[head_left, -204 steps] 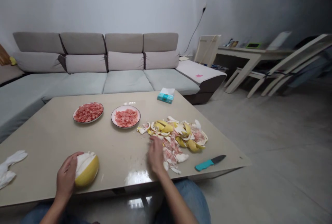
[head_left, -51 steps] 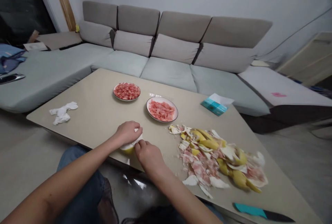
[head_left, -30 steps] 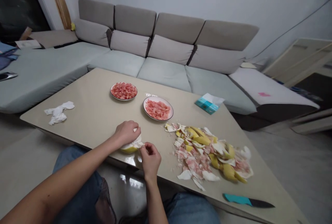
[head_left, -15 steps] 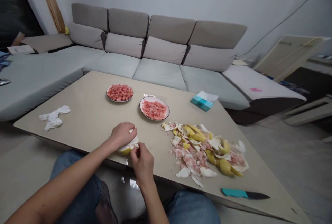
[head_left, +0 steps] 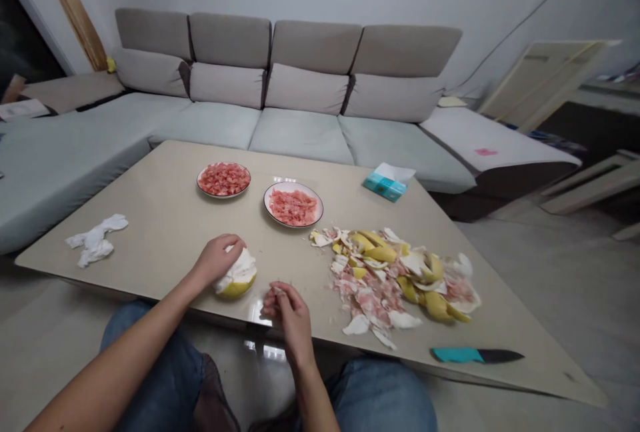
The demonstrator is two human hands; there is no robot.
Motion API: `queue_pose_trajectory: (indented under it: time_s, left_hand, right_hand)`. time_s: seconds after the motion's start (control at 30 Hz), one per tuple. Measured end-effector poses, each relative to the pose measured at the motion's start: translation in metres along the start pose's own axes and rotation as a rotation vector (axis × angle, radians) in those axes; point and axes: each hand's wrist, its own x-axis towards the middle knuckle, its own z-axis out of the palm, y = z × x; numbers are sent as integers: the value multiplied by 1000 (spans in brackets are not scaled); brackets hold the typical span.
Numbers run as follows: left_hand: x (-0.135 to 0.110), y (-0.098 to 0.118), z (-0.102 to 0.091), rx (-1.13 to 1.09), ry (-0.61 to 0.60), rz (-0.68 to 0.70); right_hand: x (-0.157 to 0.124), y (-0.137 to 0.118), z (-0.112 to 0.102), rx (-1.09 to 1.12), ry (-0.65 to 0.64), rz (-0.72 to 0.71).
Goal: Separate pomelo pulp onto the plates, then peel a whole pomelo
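My left hand (head_left: 220,260) is curled over the top of a partly peeled pomelo (head_left: 238,277), which rests near the table's front edge. White pith covers its upper part, and yellow rind shows below. Apart from the fruit, to its right, my right hand (head_left: 289,312) has its thumb and fingers pinched together. A small pale bit may be between those fingertips, too small to make out. Beyond the hands stand two plates of pink pomelo flesh, a fuller plate (head_left: 201,187) at left and another plate (head_left: 271,215) nearer the middle.
Right of my hands spreads a pile of yellow peel, pith and membrane (head_left: 385,279). In front of it lies a knife (head_left: 463,355) with a teal handle. A tissue pack (head_left: 385,185) sits at the far right, crumpled tissue (head_left: 97,240) at the left. A sofa (head_left: 300,135) stands behind the table.
My right hand has pulled away from the pomelo, to the right. My left hand stays on the fruit. The whole view has shifted slightly.
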Motion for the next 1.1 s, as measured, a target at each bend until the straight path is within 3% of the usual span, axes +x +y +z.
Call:
queue_pose_trajectory:
  time_s: [0.1, 0.27, 0.4, 0.5, 0.67, 0.8, 0.93, 1.1]
  left_hand:
    - [-3, 0, 0, -31, 16, 11]
    - [-6, 3, 1, -47, 28, 34]
    - [-9, 4, 2, -40, 41, 59]
    - [-11, 5, 2, -38, 45, 73]
    - [-12, 3, 3, -47, 50, 70]
    - [-9, 2, 3, -56, 55, 63]
    - [-9, 1, 2, -67, 65, 61]
    - [-13, 0, 1, -78, 76, 70]
  right_hand:
    - [-5, -4, 11, -249, -97, -36]
    - [-5, -18, 32, -677, -70, -267]
    - [2, -36, 34, -887, -198, -255]
    - [8, -45, 36, -997, -219, -256]
    - [13, -45, 44, -1097, -160, -271]
    - [15, -36, 41, -1021, -105, -273]
    - [15, -32, 32, -920, -169, -302]
    - [11, -33, 30, -945, -224, -359]
